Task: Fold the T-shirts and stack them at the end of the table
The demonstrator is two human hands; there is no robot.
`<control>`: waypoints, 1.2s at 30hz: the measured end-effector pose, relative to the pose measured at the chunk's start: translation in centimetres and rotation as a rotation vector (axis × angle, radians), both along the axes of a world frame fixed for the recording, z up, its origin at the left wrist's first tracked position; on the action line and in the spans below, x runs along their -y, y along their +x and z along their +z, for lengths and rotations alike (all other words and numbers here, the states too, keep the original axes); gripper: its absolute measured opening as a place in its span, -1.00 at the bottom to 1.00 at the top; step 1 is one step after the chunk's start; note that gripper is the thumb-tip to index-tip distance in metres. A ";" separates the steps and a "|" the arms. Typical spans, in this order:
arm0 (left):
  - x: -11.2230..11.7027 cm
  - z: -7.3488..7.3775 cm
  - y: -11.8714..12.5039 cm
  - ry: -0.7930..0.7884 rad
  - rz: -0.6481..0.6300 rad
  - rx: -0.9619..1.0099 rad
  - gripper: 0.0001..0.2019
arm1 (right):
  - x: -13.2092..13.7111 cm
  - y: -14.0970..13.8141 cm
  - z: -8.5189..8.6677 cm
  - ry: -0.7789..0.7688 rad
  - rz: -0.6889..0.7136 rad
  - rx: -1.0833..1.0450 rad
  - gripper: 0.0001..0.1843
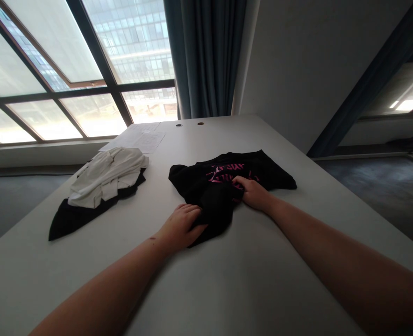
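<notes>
A crumpled black T-shirt with pink lettering [262,170] lies on the white table [227,280], a little right of centre. My left hand [180,227] rests at the shirt's near left edge, its fingers curled and pinching the black cloth. My right hand [252,192] lies on the middle of the shirt just below the pink print, fingers closed into the fabric.
To the left a white garment [106,177] is piled on top of a black one [69,217]. Sheets of paper [145,139] lie at the far left of the table, near two cable holes [189,124]. Windows and a blue curtain [206,56] stand behind.
</notes>
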State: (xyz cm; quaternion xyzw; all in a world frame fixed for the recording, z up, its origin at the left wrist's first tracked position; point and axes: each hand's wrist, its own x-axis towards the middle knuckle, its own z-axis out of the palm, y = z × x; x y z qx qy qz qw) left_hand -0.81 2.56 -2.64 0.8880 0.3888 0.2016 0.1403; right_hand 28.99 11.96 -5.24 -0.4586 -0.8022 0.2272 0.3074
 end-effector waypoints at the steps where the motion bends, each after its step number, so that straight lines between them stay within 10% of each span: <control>1: 0.1 0.1 0.0 -0.013 0.013 0.006 -0.78 | 0.0 0.0 0.0 -0.022 0.003 -0.036 -0.89; 9: 0.4 0.5 -0.1 -0.128 -0.047 -0.020 -0.70 | -0.5 0.1 -0.5 -0.167 -0.005 -0.408 -0.68; 19: 0.4 0.1 0.0 -0.136 -0.082 -0.028 -0.68 | -0.2 0.0 -0.3 -0.014 -0.102 -0.176 -0.71; 36: 0.7 0.7 -0.1 -0.242 0.011 0.114 -0.58 | 1.3 -1.8 0.8 0.101 0.463 0.161 -0.69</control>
